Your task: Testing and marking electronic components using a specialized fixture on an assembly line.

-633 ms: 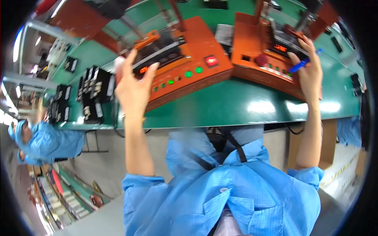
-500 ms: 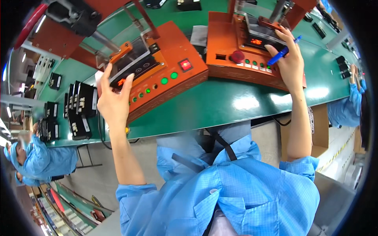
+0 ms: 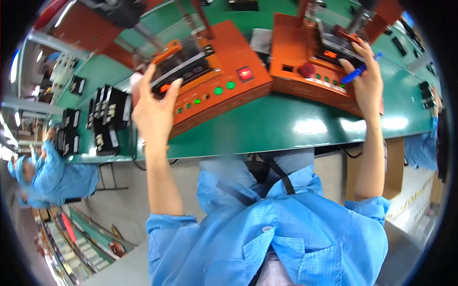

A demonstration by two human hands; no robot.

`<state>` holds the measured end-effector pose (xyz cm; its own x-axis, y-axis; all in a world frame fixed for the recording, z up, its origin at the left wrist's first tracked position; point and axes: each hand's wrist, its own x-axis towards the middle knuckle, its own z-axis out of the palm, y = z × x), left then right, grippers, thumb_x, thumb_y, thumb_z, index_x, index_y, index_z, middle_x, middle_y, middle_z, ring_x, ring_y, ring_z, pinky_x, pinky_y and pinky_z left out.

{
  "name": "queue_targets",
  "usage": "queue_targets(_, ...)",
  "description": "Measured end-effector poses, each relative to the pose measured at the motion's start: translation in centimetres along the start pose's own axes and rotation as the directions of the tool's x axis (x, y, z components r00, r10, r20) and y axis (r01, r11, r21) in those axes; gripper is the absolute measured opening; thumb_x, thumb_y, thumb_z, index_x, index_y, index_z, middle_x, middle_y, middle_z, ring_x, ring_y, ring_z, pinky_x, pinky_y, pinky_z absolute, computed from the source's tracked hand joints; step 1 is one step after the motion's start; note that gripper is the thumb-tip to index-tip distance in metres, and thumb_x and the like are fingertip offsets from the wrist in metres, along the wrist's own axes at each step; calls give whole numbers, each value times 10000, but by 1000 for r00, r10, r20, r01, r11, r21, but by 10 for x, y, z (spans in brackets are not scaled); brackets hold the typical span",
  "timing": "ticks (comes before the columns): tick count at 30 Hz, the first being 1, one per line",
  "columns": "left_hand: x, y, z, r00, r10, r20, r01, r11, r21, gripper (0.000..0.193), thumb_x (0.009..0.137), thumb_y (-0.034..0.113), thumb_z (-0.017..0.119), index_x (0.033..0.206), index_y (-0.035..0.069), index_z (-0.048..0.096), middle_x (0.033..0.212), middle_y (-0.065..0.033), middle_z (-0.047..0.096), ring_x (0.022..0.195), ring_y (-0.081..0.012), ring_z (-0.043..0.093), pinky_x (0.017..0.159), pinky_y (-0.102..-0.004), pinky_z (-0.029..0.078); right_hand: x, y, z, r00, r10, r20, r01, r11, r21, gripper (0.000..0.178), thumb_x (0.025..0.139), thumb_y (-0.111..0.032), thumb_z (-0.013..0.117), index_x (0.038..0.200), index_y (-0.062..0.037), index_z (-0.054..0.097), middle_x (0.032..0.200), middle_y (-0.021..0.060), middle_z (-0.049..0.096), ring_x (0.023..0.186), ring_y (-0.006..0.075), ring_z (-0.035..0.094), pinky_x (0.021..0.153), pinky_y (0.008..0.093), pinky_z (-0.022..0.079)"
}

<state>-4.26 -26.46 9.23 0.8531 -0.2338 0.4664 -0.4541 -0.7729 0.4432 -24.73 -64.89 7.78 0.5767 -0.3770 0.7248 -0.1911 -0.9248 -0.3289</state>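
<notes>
Two orange test fixtures stand side by side on the green bench, each holding a black panel device with lit red digits. At the left fixture (image 3: 222, 71), my left hand (image 3: 155, 114) has thumb and index finger spread at the near left end of its black device (image 3: 191, 70). Between the fingers of my right hand (image 3: 368, 88) lies a blue pen (image 3: 354, 75). That hand's thumb and fingertips are at the right end of the other black device (image 3: 330, 47), in the right fixture (image 3: 291, 47). Whether the fingertips press on either device, I cannot tell.
Stacked black boxes (image 3: 107, 117) stand left of the left fixture. A red push button (image 3: 307, 70) sticks up from the right fixture. Below the green bench (image 3: 238, 124), a cardboard box (image 3: 393, 162) is at the right. Co-workers in blue sit at both sides.
My view has turned, so the fixtures and both hands appear further right and slightly lower. Both hands remain at the same devices, and the blue pen is still in my right hand.
</notes>
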Motion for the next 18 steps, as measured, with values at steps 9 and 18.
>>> queue_targets(9, -2, 1, 1, 1000, 9, 28, -8, 999, -49, 679, 841, 531, 707, 1382, 179, 498, 924, -123, 714, 818, -286, 695, 773, -389, 527, -1, -5, -1, 999, 43, 10, -43, 999, -10, 466, 883, -173, 734, 1306, -49, 581, 1418, 149, 530, 1287, 253, 529, 1053, 351, 429)
queue_targets(18, 1, 5, 2, 999, 0, 44, 1, 1000, -24, 674, 850, 535, 693, 1396, 199, 486, 967, -152, 720, 879, -306, 705, 806, -406, 526, -1, 0, -2, 999, 7, -41, -8, 1000, -18, 472, 836, -236, 778, 1249, -70, 622, 1387, 137, 554, 1303, 302, 512, 1052, 374, 429)
